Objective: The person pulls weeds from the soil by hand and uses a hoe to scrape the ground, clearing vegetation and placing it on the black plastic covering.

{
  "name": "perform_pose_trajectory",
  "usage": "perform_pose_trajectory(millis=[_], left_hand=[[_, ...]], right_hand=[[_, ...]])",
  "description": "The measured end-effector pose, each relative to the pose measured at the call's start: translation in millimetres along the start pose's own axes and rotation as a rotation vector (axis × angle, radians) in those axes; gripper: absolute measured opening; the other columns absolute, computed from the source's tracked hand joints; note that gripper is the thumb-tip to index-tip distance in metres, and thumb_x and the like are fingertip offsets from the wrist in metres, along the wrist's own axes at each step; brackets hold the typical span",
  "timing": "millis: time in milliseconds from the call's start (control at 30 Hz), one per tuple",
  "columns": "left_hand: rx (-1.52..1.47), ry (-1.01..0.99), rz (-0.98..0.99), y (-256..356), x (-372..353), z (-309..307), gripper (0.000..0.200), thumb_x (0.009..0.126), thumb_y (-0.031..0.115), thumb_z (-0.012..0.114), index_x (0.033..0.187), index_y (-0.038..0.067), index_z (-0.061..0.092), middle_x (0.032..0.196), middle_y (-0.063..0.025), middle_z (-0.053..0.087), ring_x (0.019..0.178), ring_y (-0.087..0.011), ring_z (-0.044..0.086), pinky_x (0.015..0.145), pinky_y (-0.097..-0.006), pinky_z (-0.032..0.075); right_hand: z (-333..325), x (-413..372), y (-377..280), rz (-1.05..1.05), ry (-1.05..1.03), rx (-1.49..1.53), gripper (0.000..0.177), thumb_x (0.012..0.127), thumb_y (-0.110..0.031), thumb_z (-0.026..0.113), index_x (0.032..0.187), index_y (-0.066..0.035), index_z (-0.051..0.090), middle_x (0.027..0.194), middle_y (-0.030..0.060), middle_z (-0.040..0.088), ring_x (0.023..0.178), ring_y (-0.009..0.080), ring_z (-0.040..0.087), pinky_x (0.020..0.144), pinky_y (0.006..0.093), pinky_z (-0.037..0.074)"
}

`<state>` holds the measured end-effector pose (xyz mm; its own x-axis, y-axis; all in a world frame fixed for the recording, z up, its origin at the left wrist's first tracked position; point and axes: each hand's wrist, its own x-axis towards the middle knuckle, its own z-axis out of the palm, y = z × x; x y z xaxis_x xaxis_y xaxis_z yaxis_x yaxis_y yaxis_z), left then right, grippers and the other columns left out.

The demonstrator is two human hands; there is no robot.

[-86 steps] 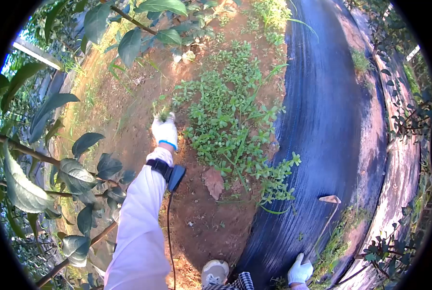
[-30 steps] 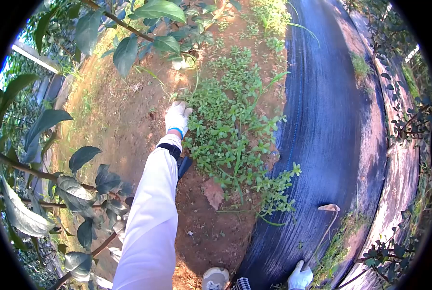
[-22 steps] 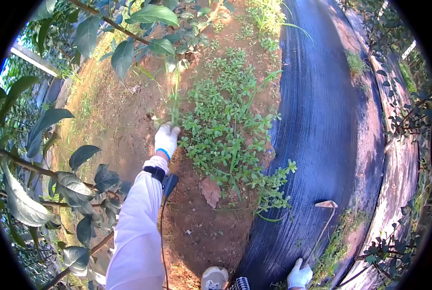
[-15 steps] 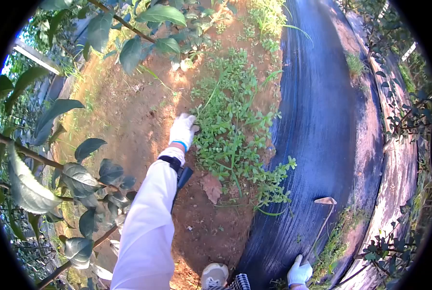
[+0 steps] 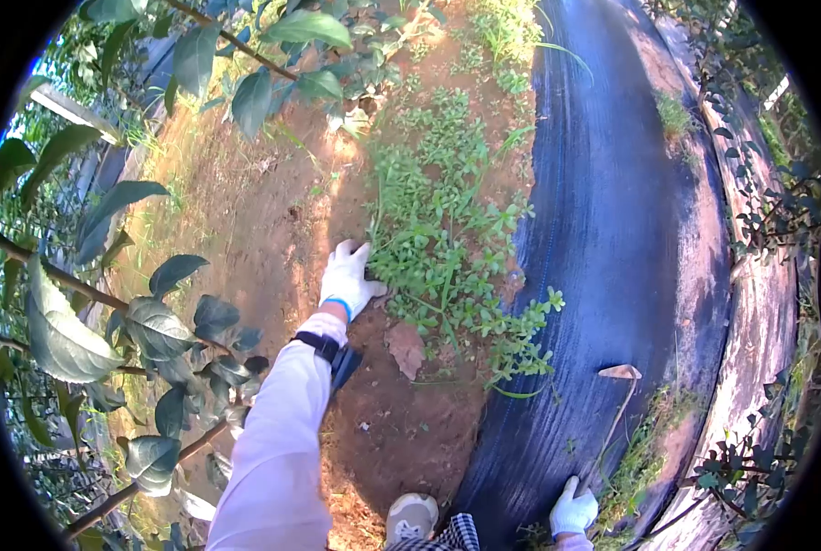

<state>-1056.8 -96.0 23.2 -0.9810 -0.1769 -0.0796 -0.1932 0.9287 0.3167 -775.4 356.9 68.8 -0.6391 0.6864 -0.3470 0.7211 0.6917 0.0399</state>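
My left hand (image 5: 348,278), in a white glove, is at the left edge of a patch of low green weeds (image 5: 442,243). Its fingers and thumb are apart and nothing shows in them. At the bottom right, my right hand (image 5: 574,508), also gloved in white, is closed around the thin handle of a small hoe (image 5: 621,373). The hoe's blade lies over the black plastic sheet, and the lower part of the handle is hidden by the hand. A dry brown leaf (image 5: 405,349) lies on the soil below the weeds.
Black plastic sheeting (image 5: 603,230) runs along the right of the bare soil (image 5: 245,220). Leafy branches (image 5: 158,326) reach in from the left and top. My shoe (image 5: 411,519) stands at the bottom. A pale strip (image 5: 755,340) borders the sheet farther right.
My left hand has drawn back slightly toward me along the weeds' edge, and its thumb now spreads wider from the fingers. The right hand and hoe have barely shifted.
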Motion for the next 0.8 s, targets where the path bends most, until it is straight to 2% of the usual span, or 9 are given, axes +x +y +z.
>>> perform_pose_trajectory(millis=[100, 200, 267, 300, 333, 400, 467, 700, 800], left_hand=[[0.007, 0.083, 0.118, -14, 6, 30, 0.028, 0.076, 0.011, 0.062, 0.104, 0.011, 0.062, 0.099, -0.0141, 0.058, 0.098, -0.0353, 0.056, 0.085, -0.0422, 0.047], [-0.114, 0.242, 0.221, -40, 17, 54, 0.029, 0.08, 0.008, 0.063, 0.109, 0.01, 0.062, 0.099, -0.0117, 0.064, 0.091, -0.0308, 0.061, 0.082, -0.0374, 0.049], [-1.016, 0.302, -0.174, -45, 28, 56, 0.025, 0.085, 0.007, 0.061, 0.11, 0.003, 0.061, 0.098, -0.0095, 0.067, 0.086, -0.0205, 0.062, 0.08, -0.0316, 0.049], [-0.872, 0.241, -0.337, -59, 36, 51, 0.024, 0.089, 0.006, 0.058, 0.11, -0.004, 0.059, 0.098, -0.0068, 0.066, 0.085, -0.0132, 0.057, 0.079, -0.0279, 0.047], [-0.84, 0.3, -0.276, -49, 35, 37, 0.028, 0.08, 0.017, 0.068, 0.104, 0.004, 0.063, 0.098, -0.016, 0.065, 0.092, -0.0276, 0.062, 0.083, -0.0338, 0.048], [-0.32, 0.169, -0.138, -36, 44, 21, 0.039, 0.074, 0.018, 0.071, 0.109, 0.005, 0.061, 0.113, -0.0187, 0.06, 0.106, -0.0318, 0.058, 0.09, -0.0378, 0.046], [-0.125, 0.176, 0.013, -21, 58, 28, 0.05, 0.071, 0.017, 0.071, 0.119, 0.008, 0.059, 0.131, -0.0158, 0.047, 0.118, -0.0355, 0.048, 0.1, -0.038, 0.041], [0.069, 0.083, 0.144, 4, 75, 44, 0.028, 0.081, 0.018, 0.065, 0.109, 0.013, 0.062, 0.109, -0.0103, 0.061, 0.1, -0.0299, 0.058, 0.087, -0.0385, 0.048], [-0.799, 0.207, -0.143, -9, 78, 55, 0.029, 0.086, 0.018, 0.062, 0.113, 0.007, 0.061, 0.106, -0.0112, 0.065, 0.096, -0.0251, 0.06, 0.088, -0.036, 0.046]], right_hand=[[1, 0, 0, -0.021, 0.022, -0.024, 0.05, 0.089, -0.044, 0.053, 0.075, 0.002, 0.067, 0.067, 0.0225, 0.064, 0.064, 0.0388, 0.064, 0.062, 0.0468, 0.048], [7, 1, 6, -0.083, 0.073, 0.013, 0.051, 0.089, -0.045, 0.053, 0.073, 0.002, 0.066, 0.065, 0.0222, 0.063, 0.063, 0.0388, 0.063, 0.062, 0.0471, 0.048], [8, 2, 5, -0.058, 0.058, 0.014, 0.051, 0.089, -0.044, 0.053, 0.073, 0.003, 0.065, 0.065, 0.023, 0.063, 0.063, 0.0392, 0.063, 0.062, 0.0468, 0.048], [5, 0, 4, -0.053, 0.04, 0.021, 0.051, 0.089, -0.043, 0.053, 0.073, 0.003, 0.065, 0.065, 0.0233, 0.063, 0.064, 0.0393, 0.064, 0.062, 0.0467, 0.048], [2, 0, 4, -0.055, 0.026, 0.027, 0.05, 0.09, -0.043, 0.052, 0.074, 0.003, 0.066, 0.066, 0.0236, 0.063, 0.065, 0.0394, 0.064, 0.062, 0.0466, 0.048], [-1, -2, -1, -0.077, 0.046, 0.014, 0.051, 0.09, -0.043, 0.052, 0.074, 0.003, 0.066, 0.066, 0.024, 0.063, 0.065, 0.0403, 0.064, 0.062, 0.0471, 0.048], [-6, -4, -5, -0.064, 0.034, 0.008, 0.051, 0.09, -0.043, 0.052, 0.073, 0.003, 0.066, 0.066, 0.0241, 0.062, 0.065, 0.0405, 0.063, 0.062, 0.0473, 0.048], [-2, -3, -3, -0.04, 0.046, -0.018, 0.051, 0.09, -0.044, 0.051, 0.074, 0.002, 0.066, 0.066, 0.0244, 0.063, 0.065, 0.0405, 0.063, 0.063, 0.0483, 0.048], [2, 0, 3, -0.06, 0.054, -0.021, 0.051, 0.09, -0.044, 0.052, 0.073, 0.002, 0.066, 0.066, 0.0239, 0.063, 0.065, 0.0406, 0.063, 0.063, 0.0486, 0.048]])
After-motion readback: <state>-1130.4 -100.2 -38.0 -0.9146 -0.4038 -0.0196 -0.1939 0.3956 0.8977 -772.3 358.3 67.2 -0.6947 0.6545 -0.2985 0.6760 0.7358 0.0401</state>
